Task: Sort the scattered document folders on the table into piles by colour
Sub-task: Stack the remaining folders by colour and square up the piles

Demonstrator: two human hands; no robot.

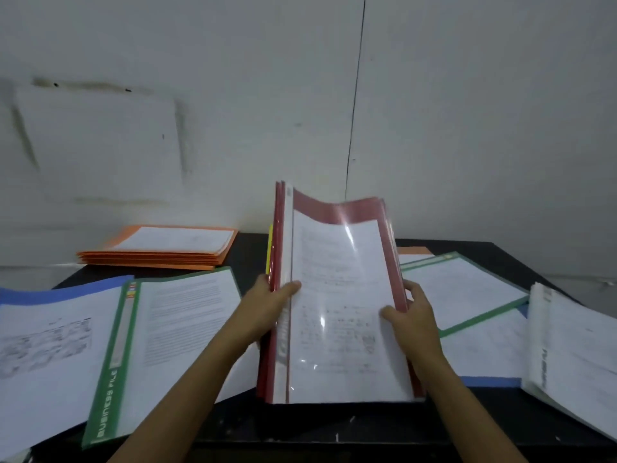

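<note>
Both hands grip a bundle of red folders (334, 213) that stands upright on its lower edge near the front middle of the black table (300, 424). The left hand (267, 304) clasps the spine side, its thumb lying across the front by the white spine strip and its fingers hidden behind the bundle. The right hand (415, 317) holds the opposite long edge, thumb pressed on the clear front cover and fingers curled round the red border. Printed paper shows through that cover, and the top of the bundle bows a little to the right. A thin yellow edge (269, 248) peeks out just behind the bundle on its left side; what it belongs to cannot be told. At the far left of the table lies a neat stack of orange folders (160, 253). Nearer on the left a green folder (110, 389) marked "BUSINESS FILE" overlaps a blue folder (60, 290). To the right a second green folder (480, 320) lies on another blue one (490, 382), with a single orange folder (414, 251) showing behind it, and a pale white-spined folder (574, 345) lies at the far right edge.
</note>
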